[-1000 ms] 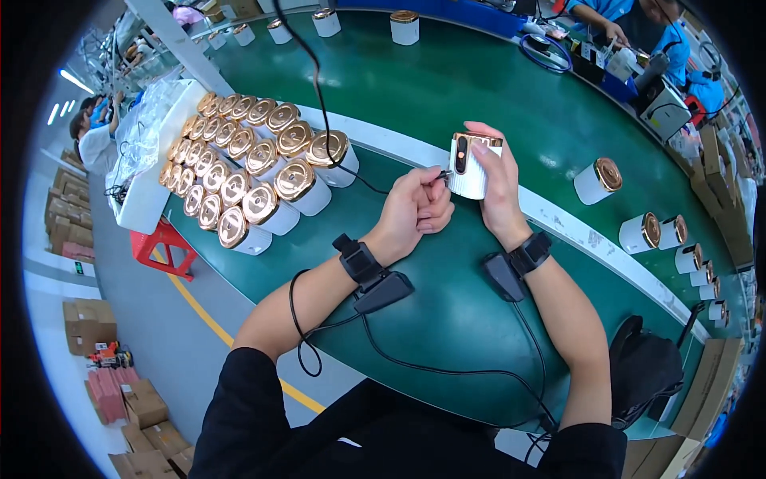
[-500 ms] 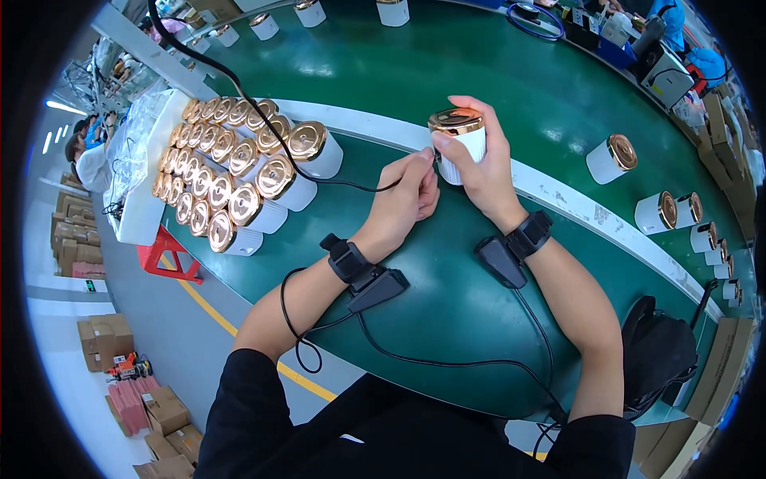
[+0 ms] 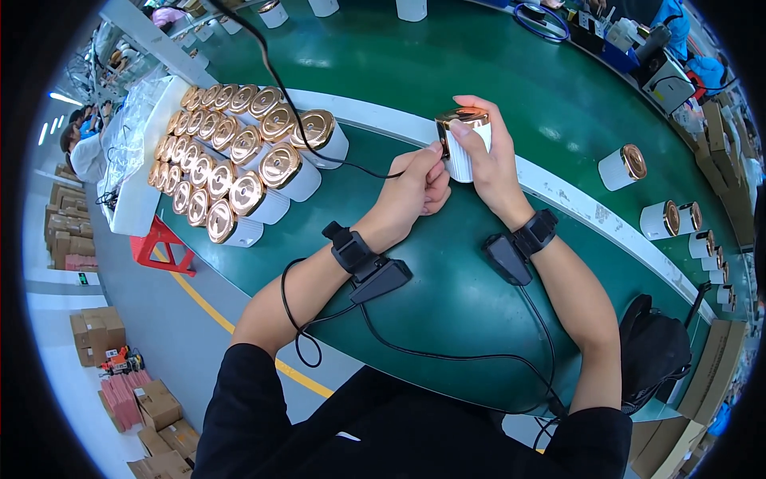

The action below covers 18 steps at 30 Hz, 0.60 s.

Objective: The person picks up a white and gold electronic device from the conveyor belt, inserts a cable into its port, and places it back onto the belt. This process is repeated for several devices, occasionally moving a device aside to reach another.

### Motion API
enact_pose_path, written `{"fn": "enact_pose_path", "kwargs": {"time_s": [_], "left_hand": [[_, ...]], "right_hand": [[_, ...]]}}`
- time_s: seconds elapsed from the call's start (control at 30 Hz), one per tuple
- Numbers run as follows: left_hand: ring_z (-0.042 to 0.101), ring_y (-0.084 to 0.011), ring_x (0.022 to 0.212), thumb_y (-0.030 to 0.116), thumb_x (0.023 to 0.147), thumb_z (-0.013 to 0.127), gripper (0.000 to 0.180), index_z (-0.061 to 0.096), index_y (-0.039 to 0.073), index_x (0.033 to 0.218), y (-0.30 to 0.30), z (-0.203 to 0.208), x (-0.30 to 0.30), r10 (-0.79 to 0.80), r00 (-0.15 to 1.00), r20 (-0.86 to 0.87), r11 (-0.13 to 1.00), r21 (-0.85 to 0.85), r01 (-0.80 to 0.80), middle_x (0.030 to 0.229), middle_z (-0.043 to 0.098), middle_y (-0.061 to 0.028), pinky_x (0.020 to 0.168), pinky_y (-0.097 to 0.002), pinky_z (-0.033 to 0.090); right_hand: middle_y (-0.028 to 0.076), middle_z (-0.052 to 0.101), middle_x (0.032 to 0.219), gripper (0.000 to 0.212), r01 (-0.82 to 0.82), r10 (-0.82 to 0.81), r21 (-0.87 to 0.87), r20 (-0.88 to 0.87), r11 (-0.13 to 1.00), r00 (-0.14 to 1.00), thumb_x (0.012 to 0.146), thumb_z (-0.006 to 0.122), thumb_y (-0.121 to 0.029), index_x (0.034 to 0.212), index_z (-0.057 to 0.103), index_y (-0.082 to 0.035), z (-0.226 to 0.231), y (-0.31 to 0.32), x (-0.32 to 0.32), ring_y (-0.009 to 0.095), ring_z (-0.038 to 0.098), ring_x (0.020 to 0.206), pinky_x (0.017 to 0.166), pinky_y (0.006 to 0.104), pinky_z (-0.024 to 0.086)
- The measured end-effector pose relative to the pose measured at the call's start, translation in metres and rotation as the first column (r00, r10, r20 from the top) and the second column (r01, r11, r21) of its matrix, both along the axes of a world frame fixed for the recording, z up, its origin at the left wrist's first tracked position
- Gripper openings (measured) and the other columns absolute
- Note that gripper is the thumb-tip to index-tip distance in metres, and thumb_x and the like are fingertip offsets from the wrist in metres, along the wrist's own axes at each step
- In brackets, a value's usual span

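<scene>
Holding: one canister [image 3: 459, 164], wrapped by the right hand's [image 3: 493, 164] thumb and fingers, just right of the left hand [image 3: 411, 191]
Pinching: left thumb and forefinger close on the black cable [image 3: 266, 57] at the canister's side
Progress: this canister looks underway — fingers hide whether the cable is seated; which of the grouped canisters [image 3: 246, 146] left of the hands, or the spaced canisters [image 3: 614, 172] right of them, are finished, cannot tell
Canister: ribbed white body, shiny copper-gold top — slightly tilted, above the table [image 3: 447, 279]
</scene>
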<state>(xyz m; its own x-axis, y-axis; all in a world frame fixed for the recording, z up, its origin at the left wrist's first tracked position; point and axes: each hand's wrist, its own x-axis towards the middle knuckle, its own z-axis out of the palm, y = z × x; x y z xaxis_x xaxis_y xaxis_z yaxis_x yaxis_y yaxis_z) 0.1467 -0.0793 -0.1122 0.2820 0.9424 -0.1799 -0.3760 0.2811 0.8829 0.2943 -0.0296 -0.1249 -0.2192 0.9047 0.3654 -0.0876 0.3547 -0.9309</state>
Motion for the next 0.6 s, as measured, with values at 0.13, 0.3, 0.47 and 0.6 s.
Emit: {"fn": "enact_pose_path", "kwargs": {"time_s": [0.13,0.3,0.47,0.6], "left_hand": [[0.025,-0.0092,0.042,0.031,0.100,0.042,0.041,0.029,0.013,0.064,0.001,-0.003,-0.012,0.014,0.982,0.189,0.997,-0.076,0.000,0.050,0.028,0.0011,0.040,-0.0271,0.017],[0.026,-0.0097,0.040,0.028,0.099,0.043,0.042,0.029,0.014,0.062,0.004,-0.004,0.003,0.047,0.974,0.223,0.997,-0.070,-0.032,0.048,0.029,0.0009,0.038,-0.0268,0.017],[0.024,-0.0094,0.041,0.028,0.099,0.043,0.040,0.032,0.013,0.064,-0.005,-0.004,-0.013,0.068,0.977,0.200,0.995,-0.087,-0.051,0.049,0.026,0.0020,0.040,-0.0268,0.017],[0.024,-0.0092,0.041,0.029,0.100,0.043,0.040,0.031,0.013,0.064,0.003,0.000,-0.005,0.056,0.966,0.253,0.995,-0.090,-0.034,0.049,0.026,0.0017,0.040,-0.0269,0.017]], "right_hand": [[0.011,0.061,0.106,0.042,0.209,-0.211,0.082,0.015,0.974,0.977,0.091,0.066,-0.026,0.121,0.048,-0.002,0.002,0.017,0.007,0.015,0.057,0.094,0.083,0.0291,0.046],[0.014,0.057,0.116,0.033,0.523,-0.695,0.493,0.278,0.696,0.663,0.088,0.069,-0.027,0.105,0.052,-0.004,0.000,0.059,0.086,0.023,0.054,0.104,0.088,0.0339,0.045],[0.017,0.056,0.117,0.036,0.184,-0.894,0.917,0.274,0.354,0.354,0.081,0.074,-0.024,0.101,0.052,-0.004,0.037,0.032,0.027,0.033,0.050,0.111,0.096,0.0385,0.040],[0.019,0.054,0.120,0.043,0.247,-0.576,0.650,0.359,0.719,0.734,0.079,0.075,-0.026,0.106,0.052,-0.002,0.025,0.099,-0.033,0.036,0.050,0.113,0.099,0.0396,0.037]]}}
